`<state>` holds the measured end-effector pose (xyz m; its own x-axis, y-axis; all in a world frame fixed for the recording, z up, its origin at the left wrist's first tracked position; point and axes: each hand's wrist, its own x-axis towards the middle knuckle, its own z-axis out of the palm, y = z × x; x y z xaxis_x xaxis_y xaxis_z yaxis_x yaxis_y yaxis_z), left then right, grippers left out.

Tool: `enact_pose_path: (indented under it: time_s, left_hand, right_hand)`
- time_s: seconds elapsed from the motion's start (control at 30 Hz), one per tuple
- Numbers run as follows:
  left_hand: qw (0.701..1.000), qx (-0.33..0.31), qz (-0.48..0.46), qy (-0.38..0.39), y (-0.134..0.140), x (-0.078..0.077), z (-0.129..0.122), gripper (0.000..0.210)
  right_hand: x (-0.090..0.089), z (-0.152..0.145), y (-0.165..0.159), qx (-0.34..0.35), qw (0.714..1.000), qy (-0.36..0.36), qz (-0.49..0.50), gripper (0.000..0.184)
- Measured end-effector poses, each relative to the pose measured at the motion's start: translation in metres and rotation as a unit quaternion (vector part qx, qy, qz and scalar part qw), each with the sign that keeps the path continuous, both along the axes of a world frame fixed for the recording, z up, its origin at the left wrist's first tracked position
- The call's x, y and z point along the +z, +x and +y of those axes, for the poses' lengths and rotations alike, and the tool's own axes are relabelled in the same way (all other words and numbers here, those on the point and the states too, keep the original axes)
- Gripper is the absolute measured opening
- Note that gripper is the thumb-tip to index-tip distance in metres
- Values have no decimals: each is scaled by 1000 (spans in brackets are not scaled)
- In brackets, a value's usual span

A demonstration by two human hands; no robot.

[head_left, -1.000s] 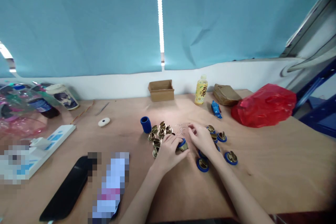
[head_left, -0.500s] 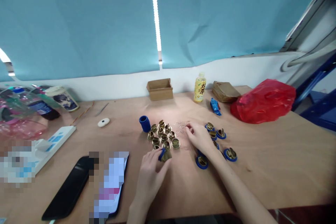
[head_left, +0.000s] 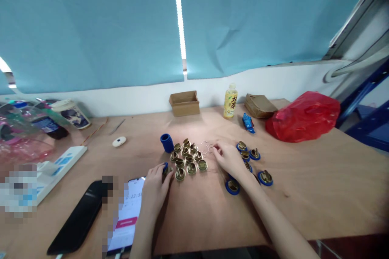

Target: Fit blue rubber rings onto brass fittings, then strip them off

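Note:
My left hand is closed around a round brass fitting with a blue ring, which its fingers partly cover. Just to the right stand several brass fittings with raised slotted tops and no blue ring. A blue stack of rings stands upright behind them. My right hand rests on the table with fingertips pinched at the thin wire rings, one of which meets the fingertips. Around the right forearm lie several brass fittings seated in blue rings; the arm hides some of them.
A black phone and a lit phone lie at left, near a white power strip. Farther back are a small cardboard box, a yellow drink bottle, a blue wrapper and a red plastic bag.
My left hand has moved left, away from the front of the brass group, carrying the fitting with its blue ring. My right hand has stayed almost in place.

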<state>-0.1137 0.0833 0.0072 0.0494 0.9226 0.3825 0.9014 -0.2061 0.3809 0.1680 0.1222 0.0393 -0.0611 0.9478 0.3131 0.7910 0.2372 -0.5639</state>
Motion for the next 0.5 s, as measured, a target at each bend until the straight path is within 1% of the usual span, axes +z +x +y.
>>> enact_pose_path:
  time_s: [0.17, 0.33, 0.4, 0.5]
  left_hand:
    - [1000, -17, 20, -6, 3, 0, 14, 34]
    - [999, 12, 1, 35, 3, 2, 14, 35]
    - [998, 21, -17, 59, 2, 7, 13, 35]
    - [994, 31, -47, 95, 4, 19, 13, 32]
  right_hand:
    - [3, -1, 1, -3, 1000, 8, -4, 17]
    - [2, 0, 1, 1, 1000, 6, -5, 16]
    - [1, 0, 0, 1, 1000, 3, -5, 16]
    - [-1, 0, 0, 3, 1000, 4, -8, 16]
